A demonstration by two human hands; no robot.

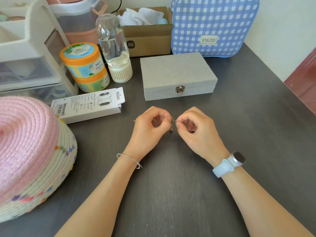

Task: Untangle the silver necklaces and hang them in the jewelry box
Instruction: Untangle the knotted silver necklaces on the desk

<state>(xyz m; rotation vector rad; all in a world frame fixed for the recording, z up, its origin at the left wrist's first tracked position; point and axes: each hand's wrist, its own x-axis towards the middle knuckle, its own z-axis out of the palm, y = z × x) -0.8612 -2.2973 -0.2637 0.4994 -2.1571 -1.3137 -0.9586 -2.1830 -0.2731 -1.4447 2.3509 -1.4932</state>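
Both hands over the middle of the dark desk, close together, knuckles up. Left hand has its fingers curled, thumb and forefinger pinching thin silver chain; right hand likewise curled and pinching chain from the other side. The silver necklaces hang as a small knotted bunch in the gap between the two pinches, just above the desk surface; further bits of chain show inside each curled palm, and a thin end pokes out past the left hand's outer edge. How many strands there are cannot be made out. Left wrist carries a fine silver bracelet; right wrist a pale blue watch. Jewelry box, grey, flat, lies beyond the hands, lid down, metal clasp facing the person. Left of it: a white retail carton lying flat, two stacked orange-lidded tubs, a clear bottle on a white base. Behind the box: a cardboard box with white cloth, and a blue checked bag marked ETALOO. Pink-topped woven basket at the near left.
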